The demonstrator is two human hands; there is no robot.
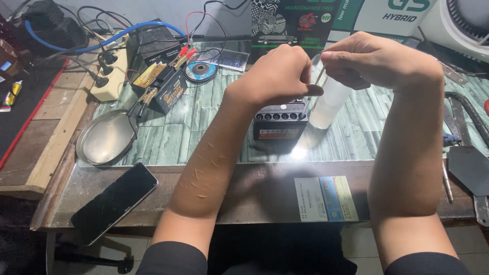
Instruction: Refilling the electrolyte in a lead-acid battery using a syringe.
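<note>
Both hands are raised above the middle of the surface (pixel 168 137). A thin pale tube (pixel 321 76) is pinched between thumb and fingertips of the right hand (pixel 379 61), its grip pressed together on the tube's upper end. The left hand (pixel 280 74) is curled closed just beside it, its thumb touching the tube lower down; what else is enclosed cannot be told. Directly below the hands, a small black battery (pixel 280 122) with a row of round filler holes is stood upright, and a clear plastic container (pixel 328 99) is set touching its right side. Towards the far left corner, a second battery (pixel 165 84) with clamps attached is placed, with a round metal dish (pixel 107 137) nearer. A dark phone (pixel 114 201) is laid at the near left edge.
</note>
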